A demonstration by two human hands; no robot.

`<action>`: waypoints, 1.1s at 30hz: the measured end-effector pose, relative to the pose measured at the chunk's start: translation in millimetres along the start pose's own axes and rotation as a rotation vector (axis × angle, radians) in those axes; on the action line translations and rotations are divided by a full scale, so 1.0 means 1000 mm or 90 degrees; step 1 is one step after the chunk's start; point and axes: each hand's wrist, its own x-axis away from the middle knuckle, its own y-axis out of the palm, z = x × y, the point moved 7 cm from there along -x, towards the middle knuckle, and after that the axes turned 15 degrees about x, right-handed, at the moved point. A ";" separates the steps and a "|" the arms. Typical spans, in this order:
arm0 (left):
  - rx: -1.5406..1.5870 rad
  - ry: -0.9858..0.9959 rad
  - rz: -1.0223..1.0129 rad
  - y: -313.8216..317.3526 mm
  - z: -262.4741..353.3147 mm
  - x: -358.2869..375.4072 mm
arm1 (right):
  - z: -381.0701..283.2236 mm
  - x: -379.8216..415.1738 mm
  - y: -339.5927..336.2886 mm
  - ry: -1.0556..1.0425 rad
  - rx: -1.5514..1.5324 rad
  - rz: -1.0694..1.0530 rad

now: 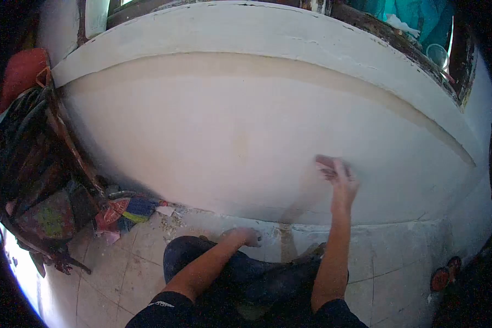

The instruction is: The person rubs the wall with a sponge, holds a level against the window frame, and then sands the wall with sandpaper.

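My right hand (343, 177) is raised to the white wall (202, 131), its fingers closed around a reddish-brown flat piece of sandpaper (324, 161). Motion blurs the fingers and the sandpaper, which sits right at the wall's surface. Lower down, my left hand (249, 237) hovers by my bent left knee (181, 254), with its fingers curled in and slightly smeared. Nothing shows between those fingers. The wall is mostly smooth, with faint yellowish patches and a beige band under the ledge.
A white ledge (213, 27) with chipped edges juts out above the wall. On the left stands a chair (71, 142) heaped with dark cloth, and colourful rags (128, 210) lie beside it on the tiled floor (109, 279). Sandals (445, 273) sit at the right. A clear cup (437, 54) stands by the window.
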 end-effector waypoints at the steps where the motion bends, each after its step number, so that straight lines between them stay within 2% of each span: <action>1: 0.000 0.002 0.001 -0.006 0.005 0.006 | -0.005 -0.005 -0.020 0.002 -0.017 0.049; 4: 0.008 -0.014 -0.013 -0.020 0.025 0.034 | -0.033 -0.022 -0.054 -0.002 -0.048 0.137; 6: 0.035 -0.020 0.025 -0.036 0.041 0.059 | -0.053 -0.032 -0.049 -0.008 -0.065 0.175; 8: 0.036 -0.031 0.038 -0.053 0.062 0.088 | -0.080 -0.032 -0.016 -0.102 -0.012 0.138; 10: 0.038 -0.042 0.048 -0.052 0.060 0.088 | -0.102 -0.011 0.042 -0.104 0.074 0.043; 12: 0.004 0.048 0.066 -0.037 0.044 0.060 | -0.079 0.001 0.082 -0.112 0.099 -0.021; 14: 0.016 0.017 0.039 -0.019 0.024 0.029 | -0.047 0.009 0.088 -0.124 0.139 -0.034; 16: 0.019 -0.014 0.016 -0.019 0.023 0.029 | -0.035 0.021 0.080 -0.141 0.174 -0.040; 18: -0.029 -0.033 0.029 -0.030 0.035 0.047 | -0.021 0.022 0.044 -0.041 0.167 0.020; 20: -0.021 -0.005 0.016 -0.035 0.044 0.053 | -0.011 0.001 -0.001 -0.058 0.175 0.088; 22: -0.019 0.021 0.006 -0.036 0.043 0.054 | -0.041 -0.011 -0.021 -0.062 0.103 0.146; 26: 0.028 0.038 0.046 -0.035 0.043 0.060 | -0.103 -0.020 0.004 -0.086 0.047 0.186; 28: 0.033 0.024 0.056 -0.028 0.035 0.052 | -0.112 -0.017 0.041 -0.137 0.149 0.096; 30: -0.032 0.010 0.050 -0.015 0.019 0.025 | -0.089 -0.007 0.071 -0.164 0.264 0.050; 32: -0.013 -0.007 0.030 -0.033 0.038 0.055 | -0.065 0.013 0.097 -0.175 0.215 -0.039; 33: 0.004 -0.026 0.008 -0.037 0.043 0.066 | -0.055 0.016 0.091 -0.174 0.214 -0.038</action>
